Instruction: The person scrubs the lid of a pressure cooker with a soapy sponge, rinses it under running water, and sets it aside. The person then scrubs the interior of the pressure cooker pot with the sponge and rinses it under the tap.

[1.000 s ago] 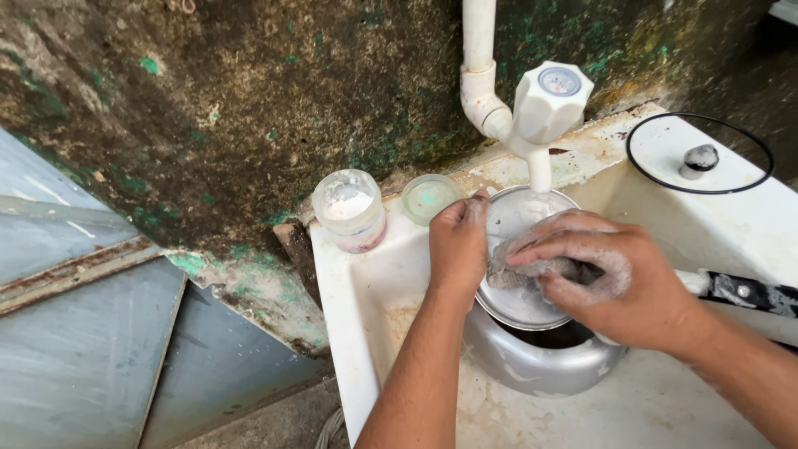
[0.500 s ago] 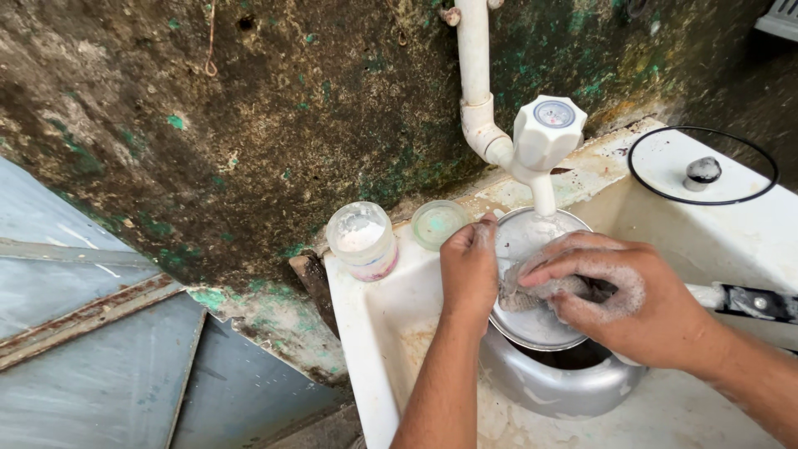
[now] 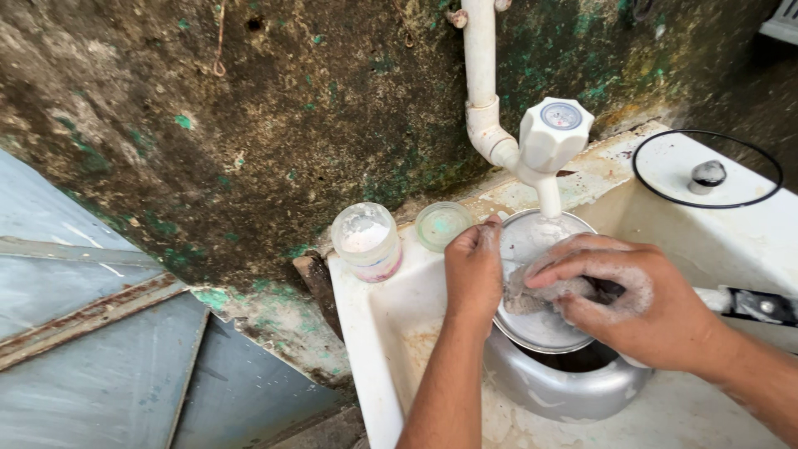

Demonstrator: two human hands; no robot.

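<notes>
Left hand (image 3: 472,270): my fingers clamp the round metal lid (image 3: 540,287) by its left rim.
Right hand (image 3: 640,303): my soapy fingers press a scrubber (image 3: 540,295) to the lid.
Surroundings: tap (image 3: 550,145) just above; metal pot (image 3: 557,387) beneath; open jar (image 3: 367,243) to the left.

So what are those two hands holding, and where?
The left hand grips the round metal plate by its left rim. The soapy right hand presses a scrubbing pad against the plate's face.

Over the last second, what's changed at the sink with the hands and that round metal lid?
The soapy right hand has slid its scrubbing pad a little across the round metal lid, rubbing it. The left hand keeps gripping the lid's left rim. The lid stays over the metal pot; the plastic jar, its small lid and the glass lid have not moved.
</notes>
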